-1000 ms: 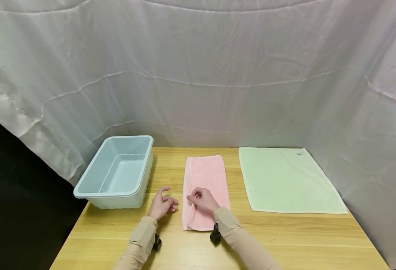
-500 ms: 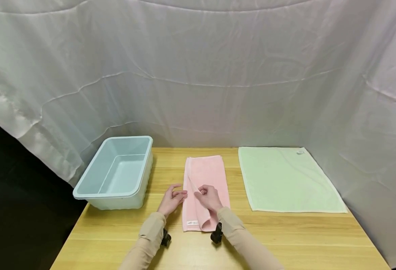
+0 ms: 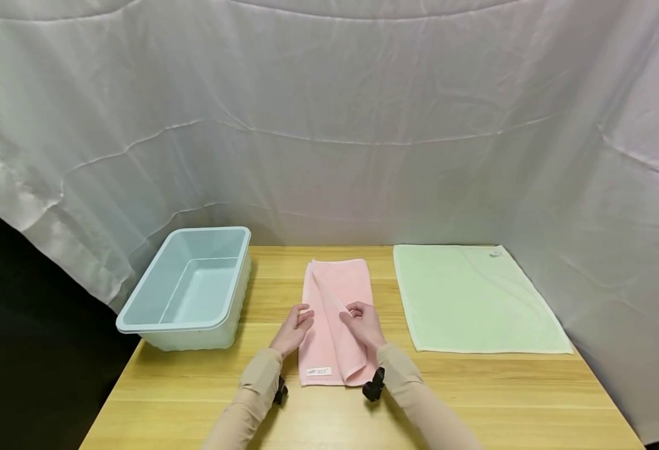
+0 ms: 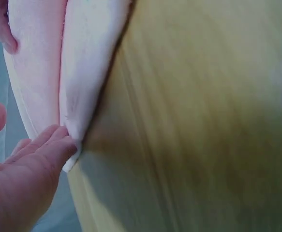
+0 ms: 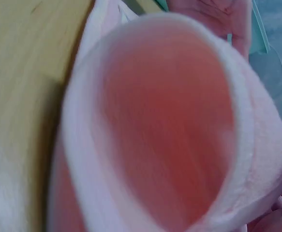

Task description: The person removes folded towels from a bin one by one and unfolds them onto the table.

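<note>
A pink towel (image 3: 347,281) lies folded lengthwise on the table, with a white label (image 3: 318,372) near its front left corner. My right hand (image 3: 365,325) pinches the loose edge of the upper layer and holds it partly turned back. In the right wrist view that lifted layer (image 5: 165,121) curls into a wide loop, and the right fingers (image 5: 276,220) show only at the edge. My left hand (image 3: 292,330) is at the towel's left edge. The left wrist view shows its straight fingertips (image 4: 58,140) touching the towel's edge, thumb apart.
A pale blue plastic tub (image 3: 223,325) stands at the left of the wooden table (image 3: 329,419). On the right a light green towel (image 3: 475,300) is spread flat, with a small tag at its far corner. Grey curtains (image 3: 329,125) hang behind and beside the table.
The right hand has drawn the towel's upper layer to the right, uncovering the white label. The left hand has come from the bare table to the towel's left edge.
</note>
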Motion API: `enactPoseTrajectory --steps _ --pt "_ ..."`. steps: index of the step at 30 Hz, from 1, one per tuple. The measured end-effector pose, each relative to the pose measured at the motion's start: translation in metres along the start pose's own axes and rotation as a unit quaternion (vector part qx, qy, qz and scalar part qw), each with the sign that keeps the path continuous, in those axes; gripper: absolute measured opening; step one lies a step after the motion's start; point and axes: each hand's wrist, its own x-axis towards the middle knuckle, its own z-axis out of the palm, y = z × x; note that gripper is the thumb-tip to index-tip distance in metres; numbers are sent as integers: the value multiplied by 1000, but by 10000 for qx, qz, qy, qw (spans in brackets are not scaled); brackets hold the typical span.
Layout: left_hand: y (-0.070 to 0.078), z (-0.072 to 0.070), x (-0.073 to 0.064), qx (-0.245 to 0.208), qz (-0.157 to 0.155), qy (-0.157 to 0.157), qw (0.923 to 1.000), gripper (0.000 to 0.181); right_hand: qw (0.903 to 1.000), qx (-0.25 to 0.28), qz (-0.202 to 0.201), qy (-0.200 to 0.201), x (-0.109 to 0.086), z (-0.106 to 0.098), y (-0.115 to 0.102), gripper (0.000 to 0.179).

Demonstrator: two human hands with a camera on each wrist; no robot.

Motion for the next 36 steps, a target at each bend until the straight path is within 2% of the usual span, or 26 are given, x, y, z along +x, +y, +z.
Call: enactPoseTrajectory --steps 3,11,15,25,32,36 --pt "1 -3 -1 353 -67 69 9993 42 9999 -124 -88 72 0 -4 0 17" --pt "0 -17 -5 605 -202 198 9978 44 9996 -261 -16 132 -2 -15 0 16" --pt "-3 -27 -8 840 -283 385 9953 45 9991 -366 -101 206 -1 -21 3 17" --pt "-4 -46 -15 977 -575 640 9915 49 9976 -531 -130 429 -2 -37 13 20" --pt "-7 -53 -16 1096 -657 747 9890 50 9948 -557 -567 643 -9 -51 18 21" --pt "-9 -54 -16 1094 -708 841 9879 50 9935 -798 -238 778 -10 -59 19 23"
